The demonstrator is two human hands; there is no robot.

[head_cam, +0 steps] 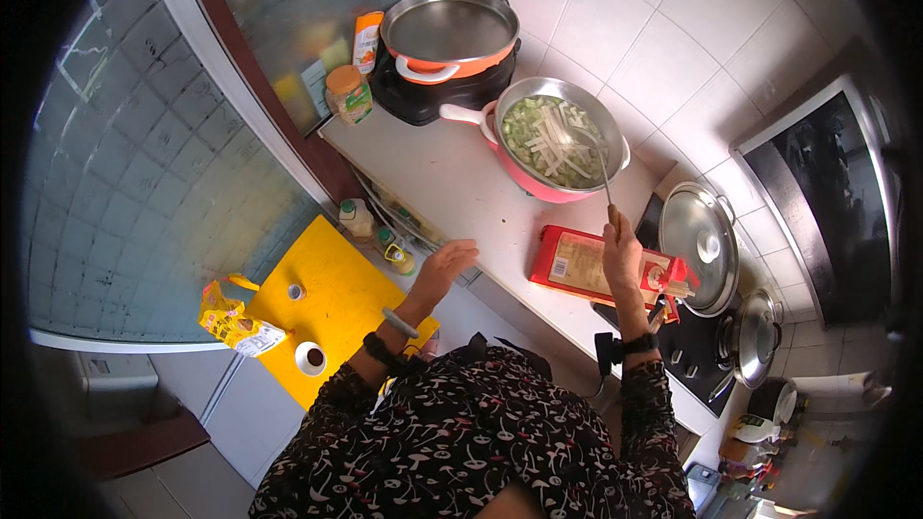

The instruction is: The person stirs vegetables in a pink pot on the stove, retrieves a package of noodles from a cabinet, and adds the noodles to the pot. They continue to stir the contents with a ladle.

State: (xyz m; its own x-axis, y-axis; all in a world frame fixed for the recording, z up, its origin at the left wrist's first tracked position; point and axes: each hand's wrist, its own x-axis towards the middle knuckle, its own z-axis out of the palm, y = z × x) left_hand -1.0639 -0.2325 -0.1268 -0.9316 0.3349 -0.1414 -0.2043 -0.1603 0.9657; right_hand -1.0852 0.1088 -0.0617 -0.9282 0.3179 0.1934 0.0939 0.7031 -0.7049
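Gripped in my right hand (622, 252) is the wooden handle of a metal ladle (604, 173), its head down in a pink pot (551, 191). Flat pale noodles (554, 140) lie in a heap over chopped green vegetables (518, 119) in that pot. Below my right hand, a red package of noodles (577, 263) rests on the counter, with noodle ends sticking out on its right. My left hand (448, 267) hangs in the air by the counter's front edge, holding nothing, its fingers extended close together and the thumb hard to make out.
An orange pan (451, 36) sits on a black burner at the back, near a lidded jar (349, 95). A glass lid (699, 249) leans over the black gas stove (681, 346) at right. On the yellow table (339, 303) stand a white cup (310, 359) and a yellow bag (238, 317).
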